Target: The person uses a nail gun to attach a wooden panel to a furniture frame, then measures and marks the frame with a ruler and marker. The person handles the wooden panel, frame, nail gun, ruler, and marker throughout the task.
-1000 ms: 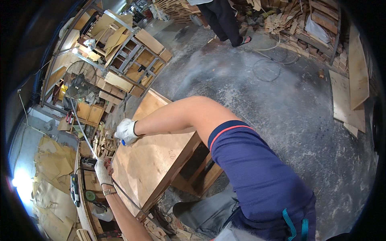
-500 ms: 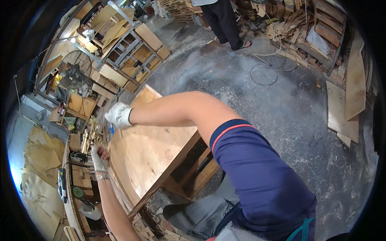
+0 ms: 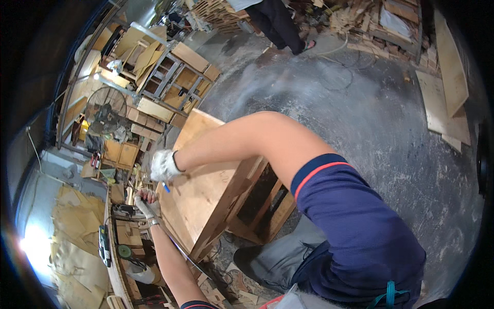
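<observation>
The plywood board lies flat on its wooden frame below me, tilting across the middle of my view; my right hand, gloved white, is clenched around a blue pen whose tip shows just under my fist at the board's left edge; my left hand, also gloved, rests beside that same edge, and I cannot tell whether it grips anything.
</observation>
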A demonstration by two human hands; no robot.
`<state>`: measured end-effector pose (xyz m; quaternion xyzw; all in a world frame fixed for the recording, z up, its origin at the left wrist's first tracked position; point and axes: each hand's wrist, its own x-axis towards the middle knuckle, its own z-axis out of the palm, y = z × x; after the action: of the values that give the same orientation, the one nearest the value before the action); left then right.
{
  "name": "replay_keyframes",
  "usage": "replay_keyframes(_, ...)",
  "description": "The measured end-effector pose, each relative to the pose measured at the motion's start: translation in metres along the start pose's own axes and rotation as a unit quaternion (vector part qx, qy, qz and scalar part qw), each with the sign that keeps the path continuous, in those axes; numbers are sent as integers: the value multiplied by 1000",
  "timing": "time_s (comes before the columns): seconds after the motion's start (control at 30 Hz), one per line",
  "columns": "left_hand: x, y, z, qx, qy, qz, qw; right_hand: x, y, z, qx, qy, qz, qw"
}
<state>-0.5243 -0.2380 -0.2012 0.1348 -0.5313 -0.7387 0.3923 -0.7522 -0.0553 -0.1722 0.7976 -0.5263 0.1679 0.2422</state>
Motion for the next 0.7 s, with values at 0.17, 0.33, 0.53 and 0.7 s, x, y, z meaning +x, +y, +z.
replay_keyframes(0.17, -32, 47, -38, 76, -19, 7, 997, -55, -33, -47, 247, -109, -16, 963)
replay_keyframes(0.33, 5, 43, -28, 104, -72, -32, 991, -108, 5, -55, 395, -148, -26, 906)
replay_keyframes(0.53, 7, 49, -40, 136, -92, -83, 983, -122, 10, -68, 393, -159, -33, 905)
replay_keyframes(0.7, 8, 52, -49, 138, -144, -82, 977, -123, 8, -64, 417, -134, -11, 899)
